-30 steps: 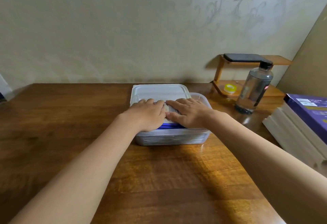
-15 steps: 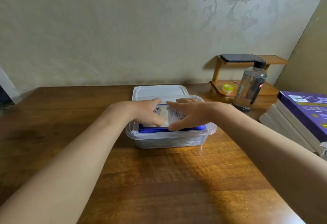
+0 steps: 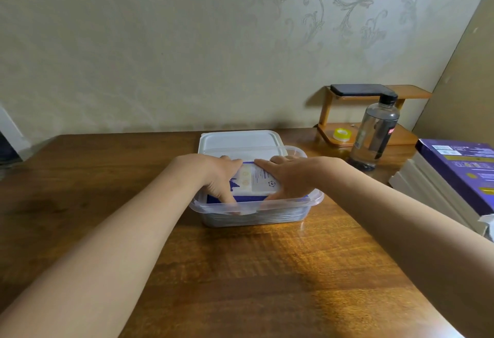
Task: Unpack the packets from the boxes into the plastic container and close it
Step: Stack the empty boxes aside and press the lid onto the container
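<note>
1. Clear rectangular plastic container (image 3: 267,217) mid wooden table (image 3: 240,271), stacked with flat white-and-blue packets (image 3: 254,180)
2. The left hand (image 3: 216,174) and right hand (image 3: 291,177) each clasp the top packets by their sides
3. White plastic lid (image 3: 240,138) lies just behind, not yet on
4. Purple cardboard boxes (image 3: 459,166) at right; contents unseen
5. Likely packing nearly done; closing remains

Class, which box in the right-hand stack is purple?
The topmost box, with printed labels; the boxes beneath it are white.

The left hand (image 3: 218,177) and right hand (image 3: 290,180) parted, uncovering the packet (image 3: 257,182).
</note>
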{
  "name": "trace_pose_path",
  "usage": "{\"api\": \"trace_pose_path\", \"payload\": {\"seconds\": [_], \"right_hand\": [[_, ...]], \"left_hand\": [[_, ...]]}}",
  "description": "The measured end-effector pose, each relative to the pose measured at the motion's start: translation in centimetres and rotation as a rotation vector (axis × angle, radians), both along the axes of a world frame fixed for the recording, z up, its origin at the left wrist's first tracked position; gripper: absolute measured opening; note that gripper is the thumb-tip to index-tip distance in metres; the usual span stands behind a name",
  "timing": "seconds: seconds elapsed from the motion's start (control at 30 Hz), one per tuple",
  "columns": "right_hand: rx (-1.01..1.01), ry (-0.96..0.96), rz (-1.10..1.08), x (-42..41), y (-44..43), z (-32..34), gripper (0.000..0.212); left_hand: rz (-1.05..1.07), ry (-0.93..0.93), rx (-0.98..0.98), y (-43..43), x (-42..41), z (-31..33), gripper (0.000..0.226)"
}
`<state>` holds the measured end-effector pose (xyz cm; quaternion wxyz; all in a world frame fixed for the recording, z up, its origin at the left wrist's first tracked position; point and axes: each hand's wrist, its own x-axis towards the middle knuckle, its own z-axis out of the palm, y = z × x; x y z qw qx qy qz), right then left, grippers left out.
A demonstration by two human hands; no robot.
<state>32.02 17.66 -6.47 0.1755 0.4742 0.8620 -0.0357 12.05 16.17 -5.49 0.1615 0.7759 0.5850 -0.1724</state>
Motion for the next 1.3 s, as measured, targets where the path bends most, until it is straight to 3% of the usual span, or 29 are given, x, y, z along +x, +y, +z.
{"api": "trace_pose_path", "payload": {"seconds": [0.13,0.3,0.4,0.57,0.63,0.73,0.83,0.93,1.07,1.17,1.23,1.3], "right_hand": [[-0.020,0.015,-0.008,-0.2,0.1,0.4,0.103],[-0.175,0.090,-0.074,0.2,0.8,2.6,0.122],[-0.220,0.261,-0.108,0.7,1.5,3.8,0.105],[0.049,0.736,-0.347,1.2,6.3,2.5,0.045],[0.088,0.755,-0.456,0.8,8.4,1.4,0.036],[-0.010,0.731,-0.620,0.5,11.5,-0.3,0.032],[-0.102,0.733,-0.758,1.1,13.8,-2.2,0.023],[-0.121,0.788,-0.833,1.4,14.7,-2.5,0.014],[-0.129,0.875,-0.870,1.3,15.0,-2.2,0.010],[-0.090,0.862,-0.903,1.0,14.9,-2.3,0.012],[-0.092,0.964,-0.925,1.2,14.4,-2.2,0.014],[-0.109,1.195,-0.919,1.6,13.8,-1.9,0.019]], "left_hand": [[0.008,-0.007,-0.004,-0.1,-0.2,0.2,0.104],[0.026,-0.092,-0.007,0.2,-0.6,2.7,0.123],[0.057,-0.161,-0.002,0.9,-1.4,4.1,0.121],[0.362,-0.514,0.356,4.1,-3.6,3.5,0.065],[0.476,-0.565,0.393,5.8,-4.3,1.8,0.043],[0.637,-0.698,0.366,8.2,-5.3,-1.1,0.011],[0.807,-0.870,0.318,9.3,-5.7,-2.3,0.008],[0.914,-0.970,0.218,10.0,-5.5,-2.9,0.036],[0.950,-1.058,0.184,11.3,-5.3,-3.6,0.036],[0.973,-1.109,0.181,11.3,-5.0,-3.5,0.049],[0.982,-1.143,0.188,10.8,-4.8,-3.3,0.032],[1.013,-1.244,0.188,10.2,-4.9,-2.6,0.022]]}}
